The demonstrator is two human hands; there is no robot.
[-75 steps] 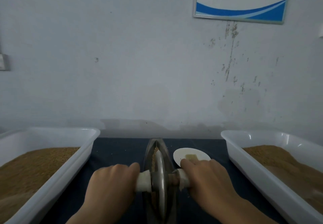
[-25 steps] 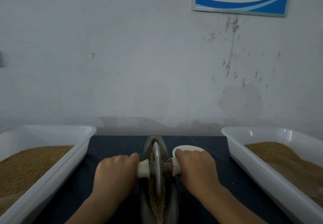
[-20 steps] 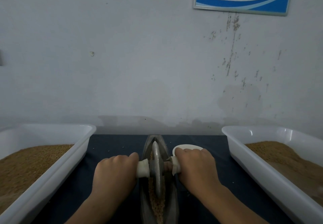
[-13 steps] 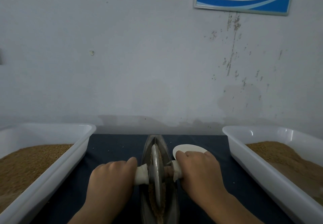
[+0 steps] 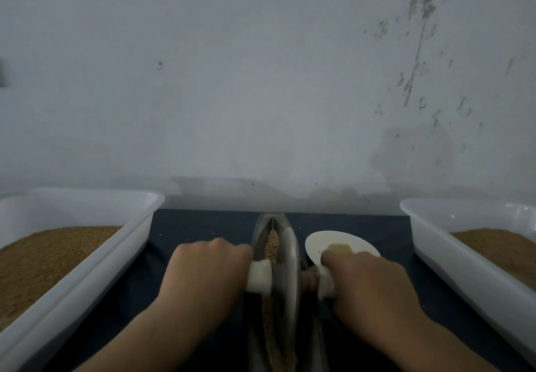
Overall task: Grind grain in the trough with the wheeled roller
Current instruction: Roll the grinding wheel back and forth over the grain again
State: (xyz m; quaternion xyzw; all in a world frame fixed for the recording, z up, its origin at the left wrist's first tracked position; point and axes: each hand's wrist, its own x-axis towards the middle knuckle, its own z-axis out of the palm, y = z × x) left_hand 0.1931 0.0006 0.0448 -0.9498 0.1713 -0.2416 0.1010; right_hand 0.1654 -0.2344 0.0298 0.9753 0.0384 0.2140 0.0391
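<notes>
the narrow metal trough lies mid-way across the dark table top, its long axis running straight from the person toward the wall, with a line of grain along its groove. the wheeled roller stands on edge in the trough, disc in line with the groove and axle crosswise (white sleeves on both ends), and the left hand and right hand each curl their fingers tight round one end. a white dish sits just right of the trough, between the left tub and right tub.
</notes>
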